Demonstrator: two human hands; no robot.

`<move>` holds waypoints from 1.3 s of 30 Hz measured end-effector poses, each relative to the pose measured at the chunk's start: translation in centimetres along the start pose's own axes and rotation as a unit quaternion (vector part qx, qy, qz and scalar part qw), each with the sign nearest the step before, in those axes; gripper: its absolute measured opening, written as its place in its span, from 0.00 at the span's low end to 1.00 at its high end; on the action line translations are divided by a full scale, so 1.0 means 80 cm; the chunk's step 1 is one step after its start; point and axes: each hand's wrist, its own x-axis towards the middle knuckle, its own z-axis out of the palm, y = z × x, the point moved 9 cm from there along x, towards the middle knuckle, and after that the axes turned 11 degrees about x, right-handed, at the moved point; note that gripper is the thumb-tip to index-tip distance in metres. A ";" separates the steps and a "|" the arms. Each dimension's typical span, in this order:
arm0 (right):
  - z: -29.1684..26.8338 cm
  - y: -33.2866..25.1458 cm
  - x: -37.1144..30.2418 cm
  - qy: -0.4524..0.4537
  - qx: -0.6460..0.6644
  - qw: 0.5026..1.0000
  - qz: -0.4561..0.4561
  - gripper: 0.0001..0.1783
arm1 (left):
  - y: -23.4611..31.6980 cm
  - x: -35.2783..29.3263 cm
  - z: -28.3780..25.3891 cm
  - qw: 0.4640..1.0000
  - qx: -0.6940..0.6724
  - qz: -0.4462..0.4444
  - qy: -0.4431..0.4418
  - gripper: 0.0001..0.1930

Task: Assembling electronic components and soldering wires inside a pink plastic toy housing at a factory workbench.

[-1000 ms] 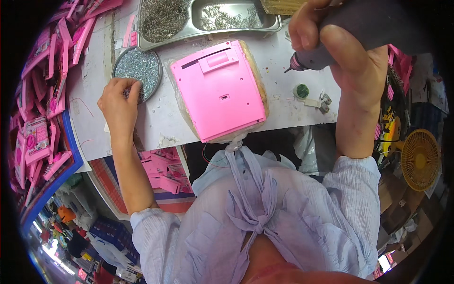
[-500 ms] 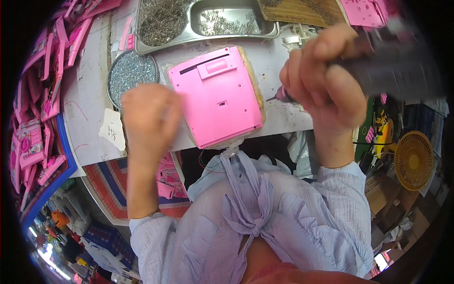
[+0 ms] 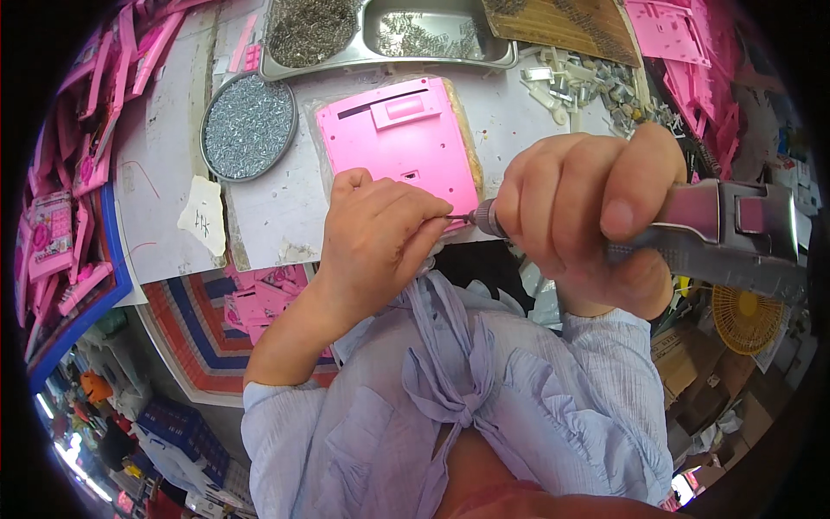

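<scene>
My right hand [image 3: 579, 208] is wrapped round an electric screwdriver [image 3: 722, 216], held nearly level with its bit pointing left. The bit's tip meets the pinched thumb and forefinger of my left hand [image 3: 372, 242], over the lower right part of a pink plastic housing [image 3: 389, 151]. Anything between those fingertips is too small to make out. The housing lies flat on a padded block wrapped in clear plastic [image 3: 474, 143], a slot and a raised rectangle near its far edge. My left hand covers its near left corner.
Left of the housing stands a round dish [image 3: 295, 117] of small silvery screws [image 3: 246, 125]. Beyond is a metal tray [image 3: 389, 64] with springs or screws. White plastic pieces [image 3: 545, 91] lie far right beside brown cardboard [image 3: 571, 30]. Pink parts [image 3: 52, 238] crowd the left; torn paper [image 3: 204, 221] lies near.
My left hand has come right from beside the dish onto the housing, its fingertips now at the bit. My right hand has lowered the screwdriver and brought it left over the housing.
</scene>
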 end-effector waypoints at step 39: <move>-0.004 0.065 -0.009 -0.110 -0.224 0.967 -0.053 0.13 | -0.052 -0.021 0.013 0.999 0.042 0.001 0.020 0.05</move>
